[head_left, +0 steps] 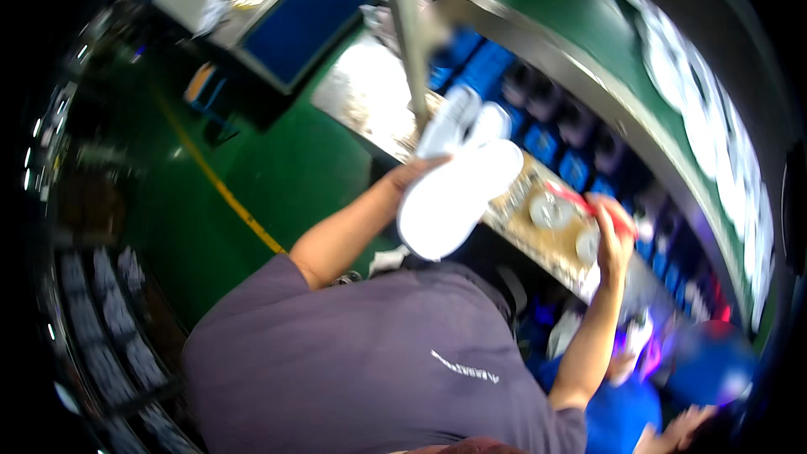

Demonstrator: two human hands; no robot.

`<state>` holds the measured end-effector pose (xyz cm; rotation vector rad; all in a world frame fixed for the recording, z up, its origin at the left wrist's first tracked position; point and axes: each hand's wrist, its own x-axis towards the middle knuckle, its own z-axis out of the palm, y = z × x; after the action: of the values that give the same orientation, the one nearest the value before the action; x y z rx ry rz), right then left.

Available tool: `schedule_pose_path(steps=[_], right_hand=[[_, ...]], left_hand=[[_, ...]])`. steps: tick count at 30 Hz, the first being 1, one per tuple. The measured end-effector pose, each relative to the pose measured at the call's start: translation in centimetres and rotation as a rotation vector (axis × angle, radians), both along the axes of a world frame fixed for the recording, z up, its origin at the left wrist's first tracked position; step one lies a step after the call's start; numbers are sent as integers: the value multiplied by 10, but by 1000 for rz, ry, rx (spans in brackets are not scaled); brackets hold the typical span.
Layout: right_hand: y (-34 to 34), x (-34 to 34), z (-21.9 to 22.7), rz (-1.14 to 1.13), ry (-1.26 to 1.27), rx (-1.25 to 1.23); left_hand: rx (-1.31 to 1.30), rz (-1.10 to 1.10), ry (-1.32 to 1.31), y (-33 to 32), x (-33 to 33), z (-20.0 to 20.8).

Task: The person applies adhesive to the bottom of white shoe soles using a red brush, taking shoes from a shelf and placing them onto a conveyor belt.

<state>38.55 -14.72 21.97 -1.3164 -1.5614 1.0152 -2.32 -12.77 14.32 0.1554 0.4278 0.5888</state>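
Note:
In my left hand (415, 173) is a smooth white shoe sole (458, 202), gripped at its side edge and held tilted above the near side of the bench. Whether an upper is attached beneath it cannot be seen. My right hand (615, 234) is closed around a slim red tool (570, 195), which points left over the bench; its tip is too blurred to name. Below that tool, a round pale dish (551, 210) rests on the tan bench top (538, 240), with a second pale round dish (588, 245) nearer the hand. White shoes (454, 122) lie just beyond the sole.
Blue and dark shoe-shaped pieces (574, 170) line the bench's far side, under a raised green surface (580, 0) bearing white soles (714, 134). A metal post (403, 34) rises at the bench. A co-worker in blue (626, 412) is at lower right. Racks (109, 328) stand left.

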Motion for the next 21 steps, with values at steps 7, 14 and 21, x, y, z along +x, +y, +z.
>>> schedule_pose_path(steps=[7,14,21], right_hand=[[16,-47,63,476,-65,39],[19,-28,45,189,73,-84],[-35,-58,28,58,186,-30]], left_hand=[[-178,-376,-175,-9,38,60],[-99,-343,-272,-8,24,69],[531,-79,228,23,38,64]])
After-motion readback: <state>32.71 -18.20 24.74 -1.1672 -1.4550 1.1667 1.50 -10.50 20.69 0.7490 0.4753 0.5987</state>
